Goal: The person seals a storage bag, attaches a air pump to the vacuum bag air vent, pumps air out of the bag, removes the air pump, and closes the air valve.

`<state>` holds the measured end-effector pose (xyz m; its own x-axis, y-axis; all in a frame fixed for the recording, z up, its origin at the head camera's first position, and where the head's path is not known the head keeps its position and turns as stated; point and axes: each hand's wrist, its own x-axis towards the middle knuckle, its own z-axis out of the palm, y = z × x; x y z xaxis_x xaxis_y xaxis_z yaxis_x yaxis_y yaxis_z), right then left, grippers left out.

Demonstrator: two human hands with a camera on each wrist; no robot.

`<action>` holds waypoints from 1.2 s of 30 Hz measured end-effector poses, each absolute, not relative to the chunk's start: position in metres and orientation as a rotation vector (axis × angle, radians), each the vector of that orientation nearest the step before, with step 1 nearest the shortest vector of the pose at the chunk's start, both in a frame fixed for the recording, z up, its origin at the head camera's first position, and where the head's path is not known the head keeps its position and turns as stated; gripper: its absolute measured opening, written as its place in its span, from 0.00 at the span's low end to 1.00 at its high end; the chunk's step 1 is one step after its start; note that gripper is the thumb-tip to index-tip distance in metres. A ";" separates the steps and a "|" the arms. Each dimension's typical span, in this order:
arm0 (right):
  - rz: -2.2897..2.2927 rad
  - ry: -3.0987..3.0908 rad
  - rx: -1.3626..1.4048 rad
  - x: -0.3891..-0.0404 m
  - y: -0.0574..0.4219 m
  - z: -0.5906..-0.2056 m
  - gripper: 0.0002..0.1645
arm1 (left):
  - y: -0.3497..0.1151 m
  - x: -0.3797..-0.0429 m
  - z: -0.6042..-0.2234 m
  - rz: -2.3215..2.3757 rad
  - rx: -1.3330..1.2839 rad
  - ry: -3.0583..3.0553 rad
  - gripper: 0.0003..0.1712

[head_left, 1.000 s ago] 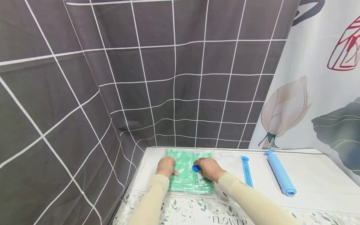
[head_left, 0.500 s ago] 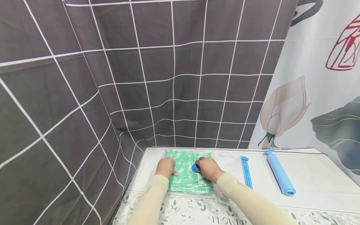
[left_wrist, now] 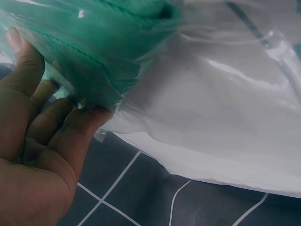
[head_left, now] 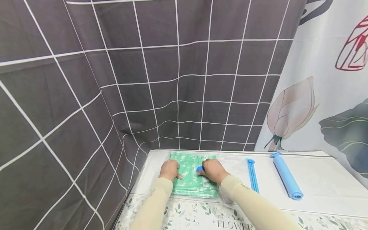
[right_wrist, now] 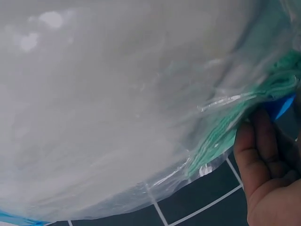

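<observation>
A clear plastic vacuum storage bag (head_left: pixel 233 163) lies on the white table with folded green cloth (head_left: pixel 187 171) inside it. My left hand (head_left: pixel 170 170) grips the bag's left side, its thumb on the film and its other fingers curled at the edge; the left wrist view shows the green cloth (left_wrist: pixel 89 52) beside those fingertips. My right hand (head_left: pixel 213 171) pinches a blue round cap (head_left: pixel 200 169) over the right part of the cloth. In the right wrist view only a sliver of the blue cap (right_wrist: pixel 282 107) shows behind the fingers.
To the right of the bag lies a blue slider clip strip (head_left: pixel 253 175). A light blue hand pump (head_left: pixel 287 175) lies further right. Dark grid-patterned curtain (head_left: pixel 189 121) closes off the back and left. Leaf-patterned cloth (head_left: pixel 187 214) covers the near edge.
The blue cap has tilted in my right fingers: its round face showed earlier, now mostly its side does. The right fingers have shifted around it. My left hand stays in place.
</observation>
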<state>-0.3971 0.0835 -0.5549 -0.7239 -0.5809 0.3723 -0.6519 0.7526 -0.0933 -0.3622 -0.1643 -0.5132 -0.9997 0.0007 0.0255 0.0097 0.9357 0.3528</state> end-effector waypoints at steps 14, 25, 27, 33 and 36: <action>0.179 -2.571 1.232 -0.393 0.084 -0.533 0.24 | -0.168 -0.369 -0.515 -0.482 -0.050 -3.086 0.39; -0.010 -2.638 1.068 -0.374 0.071 -0.518 0.09 | -0.164 -0.367 -0.511 -0.487 -0.030 -3.086 0.37; -0.049 -2.655 1.032 -0.372 0.068 -0.517 0.09 | -0.164 -0.367 -0.511 -0.493 -0.030 -3.083 0.37; -0.081 -2.653 0.975 -0.378 0.069 -0.530 0.19 | -0.164 -0.363 -0.512 -0.559 -0.022 -3.078 0.39; -0.040 -2.620 0.996 -0.389 0.074 -0.543 0.25 | -0.163 -0.363 -0.512 -0.567 -0.013 -3.081 0.40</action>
